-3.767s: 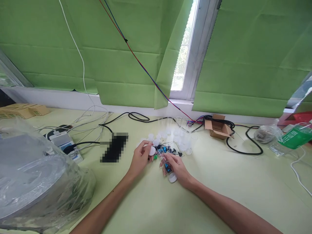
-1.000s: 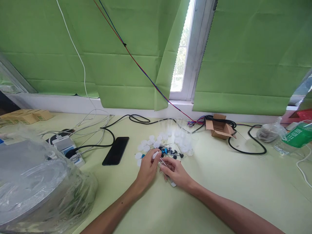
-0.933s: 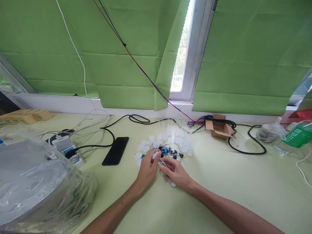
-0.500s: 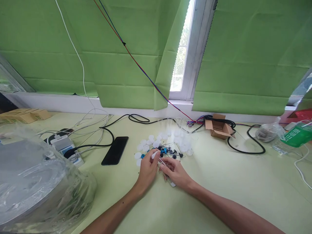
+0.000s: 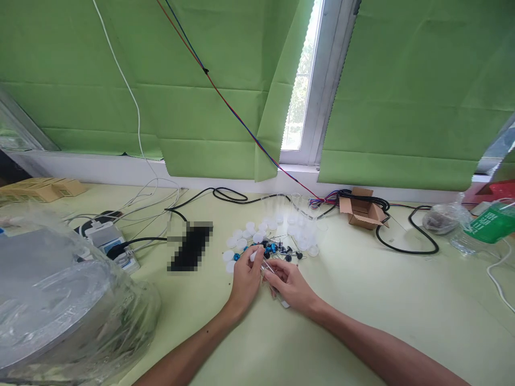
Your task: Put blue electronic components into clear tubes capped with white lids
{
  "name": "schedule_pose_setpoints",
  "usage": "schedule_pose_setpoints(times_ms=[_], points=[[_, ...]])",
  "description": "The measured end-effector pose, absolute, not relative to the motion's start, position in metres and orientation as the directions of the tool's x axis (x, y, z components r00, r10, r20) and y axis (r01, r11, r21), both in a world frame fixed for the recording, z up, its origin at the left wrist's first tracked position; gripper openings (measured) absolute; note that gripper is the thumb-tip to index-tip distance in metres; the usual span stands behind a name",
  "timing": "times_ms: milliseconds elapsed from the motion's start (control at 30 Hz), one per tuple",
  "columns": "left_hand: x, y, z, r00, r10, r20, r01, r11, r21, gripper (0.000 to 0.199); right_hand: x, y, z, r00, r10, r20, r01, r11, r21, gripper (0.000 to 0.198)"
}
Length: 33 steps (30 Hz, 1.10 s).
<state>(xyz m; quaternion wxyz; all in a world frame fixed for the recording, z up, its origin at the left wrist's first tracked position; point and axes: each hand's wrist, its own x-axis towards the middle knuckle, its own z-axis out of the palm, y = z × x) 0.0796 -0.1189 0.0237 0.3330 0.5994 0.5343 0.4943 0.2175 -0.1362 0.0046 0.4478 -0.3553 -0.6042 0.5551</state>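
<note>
The clear tube (image 5: pixel 267 266) slants over the worktop (image 5: pixel 362 295), gripped by fingers of the right hand (image 5: pixel 295 285), while the left hand (image 5: pixel 246 276) pinches a white cap (image 5: pixel 253 257) at its far left end

Over a pale yellow-green counter (image 5: pixel 362 311), the left hand (image 5: pixel 246 274) pinches a round white cap (image 5: pixel 253 257) at one end of a tilted clear tube (image 5: pixel 267 266), which the right hand (image 5: pixel 293 285) grips. Beyond are flat white discs (image 5: pixel 230 243), small blue and black wire-legged parts (image 5: pixel 273 247), and upright clear tubes (image 5: pixel 295 209).
</note>
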Motion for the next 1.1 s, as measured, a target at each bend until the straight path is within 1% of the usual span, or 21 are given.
schedule_pose_setpoints(times_ms=[300, 600, 900, 1000, 1100], points=[[0.0817, -0.1216, 0.0242, -0.067, 0.971, 0.228, 0.315, -0.197, 0.929, 0.039, 0.2174, -0.1367, 0.0031, -0.335, 0.93, 0.148, -0.026, 0.148, -0.989, 0.039], [0.0813, -0.1234, 0.0237, -0.063, 0.944, 0.323, 0.332, -0.285, 0.899, 0.035, 0.2173, -0.1374, 0.004, -0.343, 0.925, 0.165, -0.02, 0.169, -0.985, 0.039], [0.079, -0.1251, 0.0273, -0.022, 0.94, 0.341, 0.372, -0.309, 0.875, 0.036, 0.2178, -0.1386, 0.006, -0.351, 0.92, 0.173, -0.031, 0.173, -0.984, 0.037], [0.0764, -0.1232, 0.029, 0.015, 0.939, 0.344, 0.368, -0.325, 0.871, 0.037, 0.2176, -0.138, 0.006, -0.355, 0.921, 0.16, -0.056, 0.15, -0.987, 0.036], [0.0729, -0.1202, 0.0301, 0.075, 0.947, 0.313, 0.374, -0.318, 0.871, 0.033, 0.2179, -0.1362, 0.0062, -0.359, 0.919, 0.161, -0.077, 0.143, -0.987, 0.035]])
